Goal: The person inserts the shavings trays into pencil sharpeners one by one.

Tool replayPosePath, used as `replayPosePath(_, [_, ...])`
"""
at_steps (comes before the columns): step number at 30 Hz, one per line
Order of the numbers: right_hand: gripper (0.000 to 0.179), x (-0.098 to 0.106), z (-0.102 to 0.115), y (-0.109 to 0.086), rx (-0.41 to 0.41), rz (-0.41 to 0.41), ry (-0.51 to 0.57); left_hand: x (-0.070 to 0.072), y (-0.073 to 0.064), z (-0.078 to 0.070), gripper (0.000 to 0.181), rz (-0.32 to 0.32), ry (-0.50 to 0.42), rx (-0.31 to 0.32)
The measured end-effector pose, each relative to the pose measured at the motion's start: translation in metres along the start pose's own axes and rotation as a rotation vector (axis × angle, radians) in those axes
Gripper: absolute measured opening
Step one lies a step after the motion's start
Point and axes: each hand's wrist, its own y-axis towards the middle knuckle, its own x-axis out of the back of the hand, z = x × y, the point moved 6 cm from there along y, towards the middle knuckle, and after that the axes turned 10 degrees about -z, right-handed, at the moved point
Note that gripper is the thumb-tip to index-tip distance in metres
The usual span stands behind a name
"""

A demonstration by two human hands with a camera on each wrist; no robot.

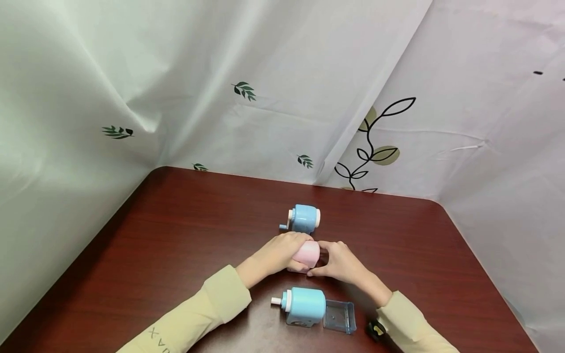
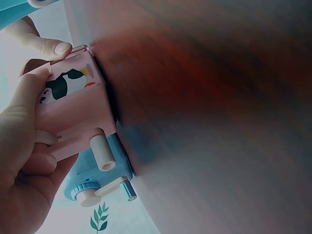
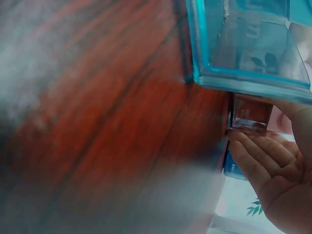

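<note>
A pink pencil sharpener [image 2: 73,117] with a penguin picture on its side stands on the table, its crank handle [image 2: 102,152] toward the left. My left hand [image 1: 284,251] grips its body from above and the left, with the thumb along the pictured side. At the other end, my right hand [image 1: 339,262] pinches the clear shavings drawer [image 3: 251,113] between thumb and fingers; the drawer sticks out of the body. Part of the thumb is hidden in the right wrist view by a nearer teal drawer.
Just beyond stands a blue pencil sharpener [image 1: 304,218], crank to the left. Nearer me is a teal sharpener [image 1: 307,304], with its see-through blue drawer [image 1: 340,316] out at the right. A dark strap [image 1: 376,329] shows at the right sleeve. White curtains [image 1: 273,117] hang behind the table [image 1: 212,211].
</note>
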Motion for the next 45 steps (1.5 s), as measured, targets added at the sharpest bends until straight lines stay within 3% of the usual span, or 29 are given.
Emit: replayPosePath(45, [0.053,-0.0031,0.0047,0.0066,0.044,-0.011,-0.056,0.0007,-0.0001,0.0016,0.055,-0.022,-0.005,-0.017])
